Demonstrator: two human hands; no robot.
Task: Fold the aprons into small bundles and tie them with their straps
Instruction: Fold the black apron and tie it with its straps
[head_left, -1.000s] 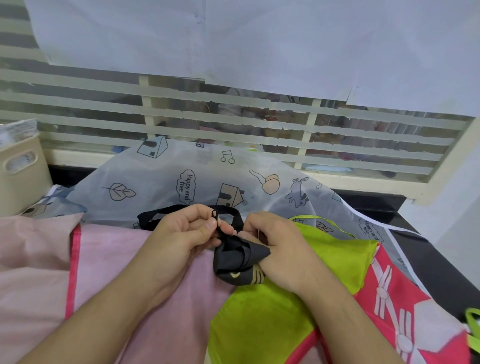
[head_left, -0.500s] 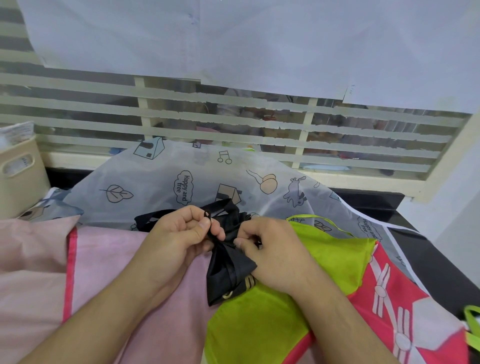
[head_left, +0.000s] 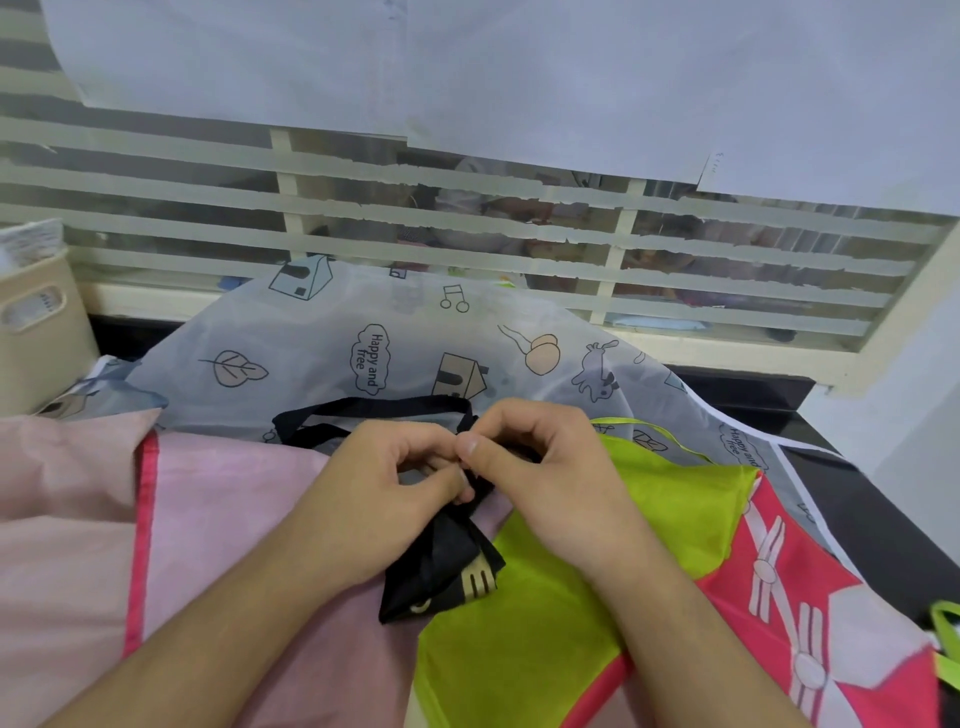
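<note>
Your left hand (head_left: 384, 499) and right hand (head_left: 540, 467) both have a closed grip, pinching the black strap (head_left: 363, 402) over the black apron bundle (head_left: 441, 566), which lies on the pink apron (head_left: 218, 519). Lose tension and the knot may slip, letting the bundle unfold.

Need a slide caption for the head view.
Both hands pinch the black strap atop a folded black apron bundle.

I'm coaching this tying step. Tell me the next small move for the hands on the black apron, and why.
Probably pull the strap snug. Both the left hand and right hand pinch black strap at the top of the folded black apron, while a long loop lies slack on the grey printed apron, so the knot looks unfinished.
</note>
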